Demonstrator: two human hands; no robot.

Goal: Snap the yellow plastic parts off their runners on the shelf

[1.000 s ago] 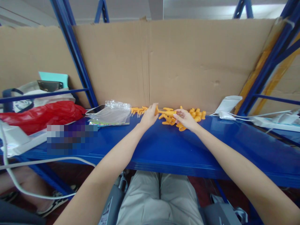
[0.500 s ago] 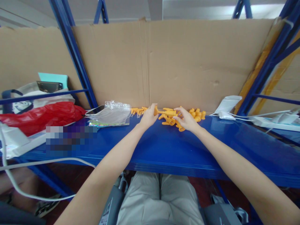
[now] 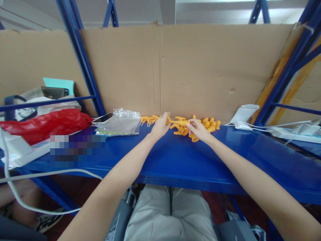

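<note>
Head view: left hand and right hand each pinch one end of an orange part, held just above the shelf near its back edge. Orange pieces lie beside the right hand. A bag lies to the left.

Orange plastic piece held level above shelf.

Blue shelf carries orange plastic parts at rear centre, clear plastic bag left, red bag far left, white cables right.
</note>
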